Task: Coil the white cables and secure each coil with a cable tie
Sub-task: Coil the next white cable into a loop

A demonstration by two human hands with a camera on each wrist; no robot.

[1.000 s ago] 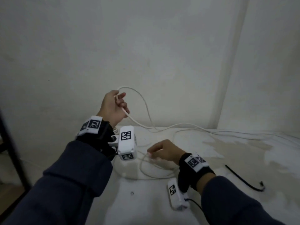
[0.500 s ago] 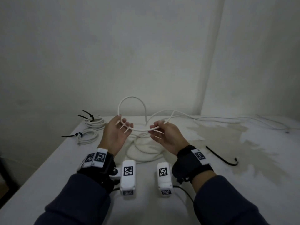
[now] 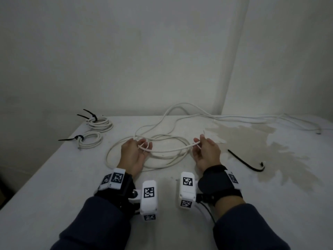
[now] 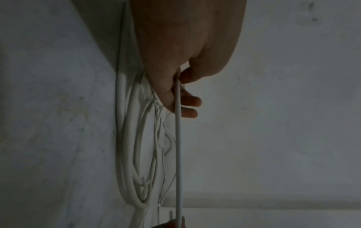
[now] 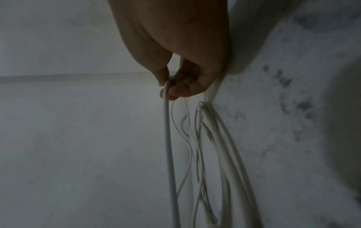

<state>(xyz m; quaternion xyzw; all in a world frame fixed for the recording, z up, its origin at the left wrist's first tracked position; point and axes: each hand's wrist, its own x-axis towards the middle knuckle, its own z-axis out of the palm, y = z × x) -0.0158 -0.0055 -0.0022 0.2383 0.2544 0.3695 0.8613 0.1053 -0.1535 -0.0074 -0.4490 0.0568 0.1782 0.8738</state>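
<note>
We see two hands above the table (image 3: 54, 186). Our left hand (image 3: 132, 156) curls its fingers round one white cable (image 3: 169, 151); our right hand (image 3: 207, 152) pinches the same cable near its end, the span between them raised over loose loops. Two tied coils (image 3: 95, 131) lie far left, and one loose black cable tie (image 3: 246, 164) lies right.

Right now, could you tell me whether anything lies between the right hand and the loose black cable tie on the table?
Nothing visible does: the table is bare between the right hand and the black cable tie.
</note>
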